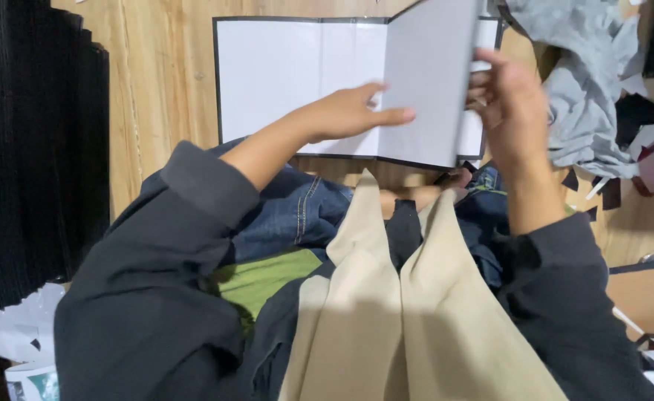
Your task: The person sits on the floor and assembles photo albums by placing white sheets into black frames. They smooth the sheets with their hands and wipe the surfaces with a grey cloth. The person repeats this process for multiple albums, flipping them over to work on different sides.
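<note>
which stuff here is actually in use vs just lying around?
In use:
- white folding board, flat on the wooden floor
- its right flap, raised
- left hand, flat on the flap
- right hand, on the flap's edge

Lying about:
- grey cloth
- black pleated fabric
- paper scraps

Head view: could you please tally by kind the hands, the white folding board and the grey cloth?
Hands: 2, left hand flat on the board, right hand lifting its raised flap
White folding board: 1
Grey cloth: 1
Total: 4
</note>
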